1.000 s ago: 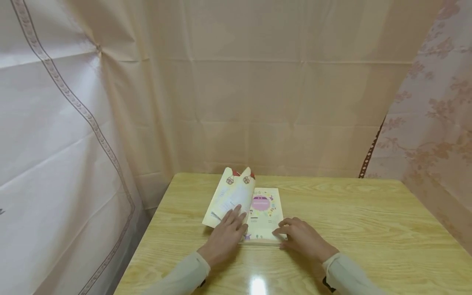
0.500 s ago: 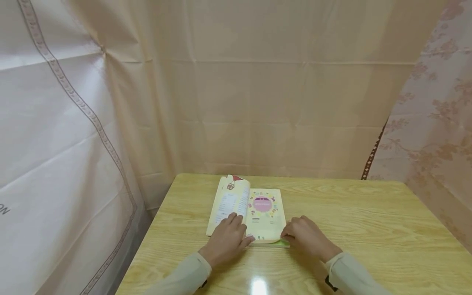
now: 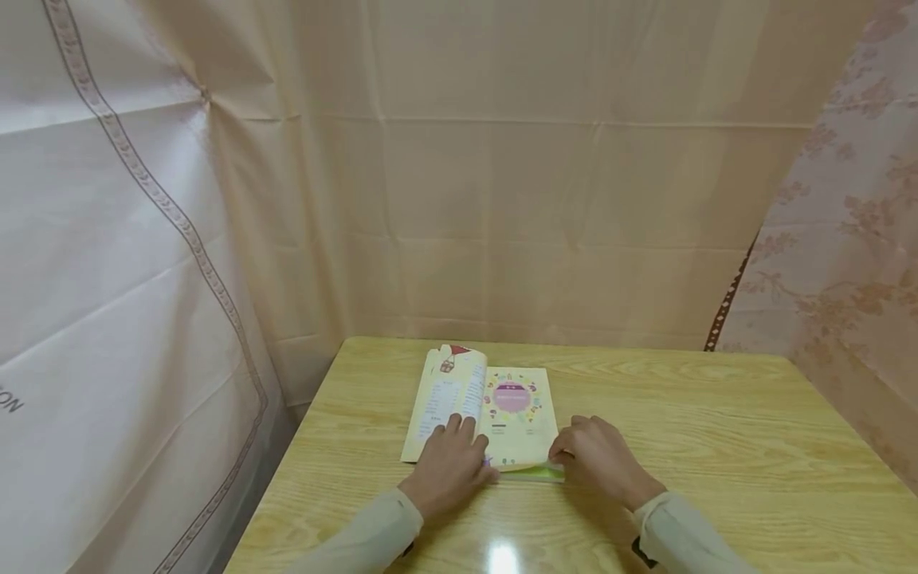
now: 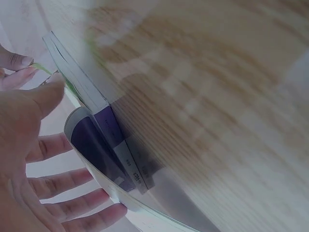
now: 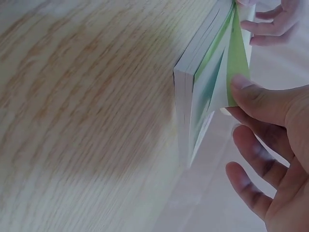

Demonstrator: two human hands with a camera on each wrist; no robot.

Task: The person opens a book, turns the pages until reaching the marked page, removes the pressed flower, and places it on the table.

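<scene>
While the book (image 3: 482, 399) lies open, nearer the worktop's (image 3: 667, 422) far-left corner than its far-right, I see the left hand (image 3: 449, 469) spread on its left-hand pages (image 3: 439, 399), the right hand (image 3: 598, 458) pinching the right-hand page (image 5: 236, 60), lifted but unturned; beige cloth (image 3: 538, 199) hangs beyond the far edge.

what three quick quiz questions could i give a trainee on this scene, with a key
1. Multiple choice: what does the right hand pinch? a) a pen b) a page c) a cup
2. True or false: the book lies closed on the table.
3. Short answer: what colour is the circle printed on the right-hand page?

Key
1. b, near its lower corner
2. False: the book lies open on the table
3. Pink
</scene>
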